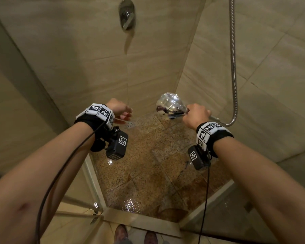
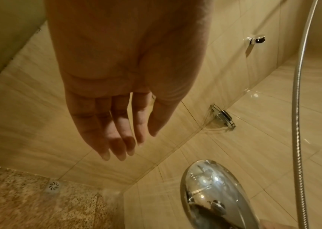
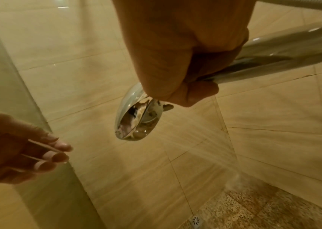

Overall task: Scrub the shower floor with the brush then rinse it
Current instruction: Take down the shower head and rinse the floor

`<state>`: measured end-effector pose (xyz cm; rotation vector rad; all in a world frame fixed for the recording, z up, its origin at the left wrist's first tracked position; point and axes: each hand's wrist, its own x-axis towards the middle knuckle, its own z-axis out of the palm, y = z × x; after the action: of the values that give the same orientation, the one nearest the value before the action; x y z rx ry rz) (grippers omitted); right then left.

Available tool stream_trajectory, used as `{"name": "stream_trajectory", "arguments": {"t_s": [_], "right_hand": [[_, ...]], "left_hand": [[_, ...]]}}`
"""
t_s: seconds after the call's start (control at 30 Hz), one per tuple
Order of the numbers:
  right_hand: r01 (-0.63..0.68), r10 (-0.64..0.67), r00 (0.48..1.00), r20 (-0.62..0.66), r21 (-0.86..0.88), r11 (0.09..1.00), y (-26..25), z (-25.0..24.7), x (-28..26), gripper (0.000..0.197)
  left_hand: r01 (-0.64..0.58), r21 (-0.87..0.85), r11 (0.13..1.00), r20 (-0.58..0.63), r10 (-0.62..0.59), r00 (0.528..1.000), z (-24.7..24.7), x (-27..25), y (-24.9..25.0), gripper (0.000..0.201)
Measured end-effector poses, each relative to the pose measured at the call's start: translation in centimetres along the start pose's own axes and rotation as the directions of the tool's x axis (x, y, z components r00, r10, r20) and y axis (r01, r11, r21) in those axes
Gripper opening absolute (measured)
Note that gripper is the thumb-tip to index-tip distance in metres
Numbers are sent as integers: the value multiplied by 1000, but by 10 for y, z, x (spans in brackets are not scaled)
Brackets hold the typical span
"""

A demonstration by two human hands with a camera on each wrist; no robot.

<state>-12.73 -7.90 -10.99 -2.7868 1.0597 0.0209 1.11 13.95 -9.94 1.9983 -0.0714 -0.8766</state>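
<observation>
The rounded chrome handheld shower head (image 1: 171, 106) is gripped by its handle in the right hand (image 1: 196, 114), fingers wrapped tight, and spray lands on the speckled brown stone shower floor (image 1: 148, 166) at the far wall. The left hand (image 1: 119, 110) hangs spread and empty. No brush is seen. Rinsing is best done by sweeping the spray slowly toward the small round white drain (image 1: 130, 125).

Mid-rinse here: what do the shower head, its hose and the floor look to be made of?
Shower head: polished chrome, whether over metal or plastic I cannot tell; it mirrors the room, held in the right hand.
Hose: ribbed, silvery, probably a metal spiral sheath.
Floor: speckled brown stone-like tile, granite or terrazzo by its look, glossy with water.
</observation>
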Motion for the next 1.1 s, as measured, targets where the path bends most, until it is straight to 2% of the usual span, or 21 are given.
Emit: {"name": "stream_trajectory", "arguments": {"t_s": [0.13,0.4,0.7,0.83,0.97,1.1], "right_hand": [[-33,34,999,-17,68,997,-6,-5,4,12],[44,-41,999,-16,199,979,-32,-13,5,13],[102,-112,994,10,340,935,-60,-11,2,22],[138,-138,990,-31,419,897,-64,-6,2,25],[213,-210,976,-62,490,846,-76,-7,0,27],[271,-270,960,-78,520,810,-90,-8,-4,35]], "left_hand": [[0,0,1000,-22,0,1000,-6,0,-1,9],[-16,-17,1000,-55,15,998,-19,-1,4,11],[-33,-31,999,-93,30,995,-37,-5,4,10],[-42,-47,998,-132,36,991,-49,-5,2,12],[-43,-50,998,-160,35,987,-54,-8,2,17],[-32,-103,994,-167,15,986,-56,-12,6,31]]}}
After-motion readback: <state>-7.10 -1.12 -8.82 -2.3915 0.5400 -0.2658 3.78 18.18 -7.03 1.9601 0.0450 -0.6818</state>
